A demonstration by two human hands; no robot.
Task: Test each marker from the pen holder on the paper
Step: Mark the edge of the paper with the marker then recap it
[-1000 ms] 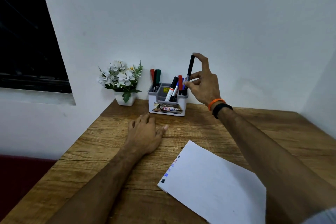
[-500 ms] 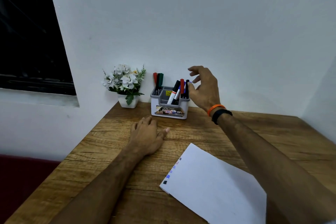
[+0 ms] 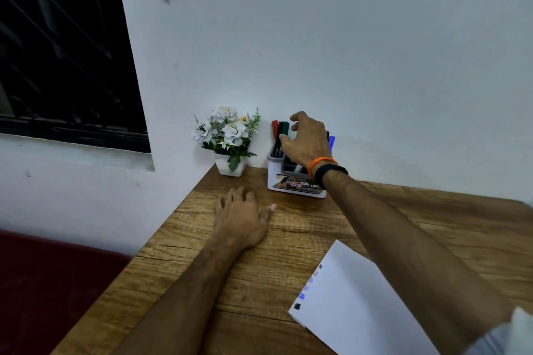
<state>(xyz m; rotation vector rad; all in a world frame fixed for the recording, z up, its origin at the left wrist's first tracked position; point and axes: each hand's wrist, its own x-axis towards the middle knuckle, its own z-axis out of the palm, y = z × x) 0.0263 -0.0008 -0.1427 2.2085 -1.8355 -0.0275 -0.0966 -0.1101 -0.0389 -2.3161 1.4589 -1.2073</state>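
We see the right hand (image 3: 307, 140) over the holder (image 3: 288, 192), thumb touching the green marker (image 3: 285, 127); grip undeterminable. Left hand (image 3: 240, 217) lies relaxed on the table (image 3: 331, 219).

On a table (image 3: 375, 210) against a wall, a pen holder (image 3: 277, 181) with upright markers (image 3: 281, 131) stands right of a plant (image 3: 227, 135); the right hand (image 3: 307, 141) reaches over it, the left hand (image 3: 239, 219) rests before it, paper (image 3: 352, 302) nearer right.

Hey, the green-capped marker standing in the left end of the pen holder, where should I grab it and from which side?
Pinch the green-capped marker by its cap, from above. It stands upright in the pen holder, only its top exposed, with other markers tight on its left. The right hand already reaches there.
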